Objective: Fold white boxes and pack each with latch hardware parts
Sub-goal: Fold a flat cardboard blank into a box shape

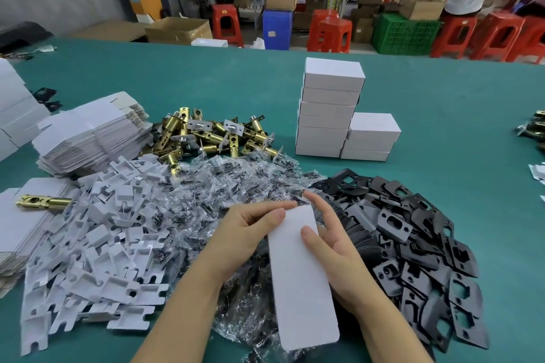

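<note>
I held the white box (300,274) between both hands above the heap of clear screw bags (224,186). Its long axis ran away from me, the far end tipped slightly left, the near end toward my body, a broad flat face up. My left hand (250,230) curled round the far left edge, fingers bent over the top corner. My right hand (330,242) gripped the right side, thumb pressed on the upper face, index finger stretched past the far end. Black strike plates (413,244) lay to the right, white card inserts (97,244) to the left, brass latches (206,135) beyond. Finished boxes (330,109) stood stacked on the green table (442,97).
</note>
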`<action>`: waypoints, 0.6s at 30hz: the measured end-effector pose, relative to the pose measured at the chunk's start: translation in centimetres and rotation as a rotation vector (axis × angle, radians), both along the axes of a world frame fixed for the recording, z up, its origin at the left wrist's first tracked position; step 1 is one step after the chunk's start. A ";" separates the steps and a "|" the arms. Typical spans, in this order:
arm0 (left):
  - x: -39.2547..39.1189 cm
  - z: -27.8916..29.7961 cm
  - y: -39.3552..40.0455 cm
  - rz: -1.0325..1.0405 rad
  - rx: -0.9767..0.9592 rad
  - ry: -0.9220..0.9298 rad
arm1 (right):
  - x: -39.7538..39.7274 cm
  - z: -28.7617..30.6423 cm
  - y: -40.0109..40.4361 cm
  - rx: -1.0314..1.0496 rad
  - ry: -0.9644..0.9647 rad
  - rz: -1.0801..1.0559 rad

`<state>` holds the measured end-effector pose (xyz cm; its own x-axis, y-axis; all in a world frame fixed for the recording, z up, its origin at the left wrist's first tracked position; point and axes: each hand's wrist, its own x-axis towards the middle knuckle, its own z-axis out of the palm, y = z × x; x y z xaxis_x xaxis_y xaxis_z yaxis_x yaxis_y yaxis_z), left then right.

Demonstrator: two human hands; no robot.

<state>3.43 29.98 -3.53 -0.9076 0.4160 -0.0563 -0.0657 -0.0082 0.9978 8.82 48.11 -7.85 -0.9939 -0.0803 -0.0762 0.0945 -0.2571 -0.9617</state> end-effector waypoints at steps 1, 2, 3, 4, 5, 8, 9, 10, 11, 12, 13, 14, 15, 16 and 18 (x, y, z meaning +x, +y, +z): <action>0.0 -0.1 0.0 -0.004 -0.012 0.006 | 0.0 -0.1 0.0 -0.003 0.002 0.025; 0.0 -0.2 0.0 -0.003 -0.024 0.012 | 0.0 0.0 -0.1 -0.004 0.002 0.031; 0.0 -0.2 -0.1 0.002 -0.035 0.015 | 0.1 0.0 -0.3 -0.008 0.004 0.023; -0.1 -0.2 -0.1 0.002 -0.046 0.018 | 0.1 0.0 -0.3 -0.006 0.003 0.010; -0.1 -0.3 -0.1 -0.005 -0.054 0.022 | 0.1 -0.1 -0.4 0.004 0.002 -0.001; -0.2 -0.4 -0.2 -0.029 -0.065 0.024 | 0.1 0.0 -0.4 0.021 -0.015 -0.013; -0.2 -0.4 -0.2 -0.031 -0.065 0.028 | 0.0 -0.2 -0.3 0.016 -0.017 -0.008; -0.2 -0.4 -0.2 -0.036 -0.066 0.035 | 0.0 -0.1 -0.2 0.011 -0.020 -0.004; -0.1 -0.4 -0.1 -0.047 -0.061 0.040 | 0.0 -0.1 -0.1 0.004 -0.021 -0.001; -0.1 -0.3 0.0 -0.065 -0.048 0.041 | 0.0 0.0 0.0 -0.003 -0.021 -0.001; 0.0 -0.3 0.1 -0.085 -0.036 0.040 | 0.0 0.0 0.0 -0.007 -0.021 -0.001; 0.1 -0.3 0.2 -0.098 -0.033 0.039 | 0.1 0.2 0.1 -0.018 -0.031 -0.004; 0.1 -0.3 0.2 -0.104 -0.040 0.040 | 0.1 0.4 0.1 -0.034 -0.044 -0.007; 0.1 -0.3 0.3 -0.104 -0.051 0.037 | 0.2 0.6 0.2 -0.042 -0.060 -0.007; 0.1 -0.2 0.3 -0.095 -0.075 0.017 | 0.2 0.7 0.4 -0.055 -0.100 -0.008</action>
<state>3.51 30.23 -3.76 -0.8653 0.4955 -0.0757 -0.0457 0.0723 0.9963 8.98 48.53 -7.19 -0.9821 -0.0792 -0.1711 0.1874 -0.3102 -0.9320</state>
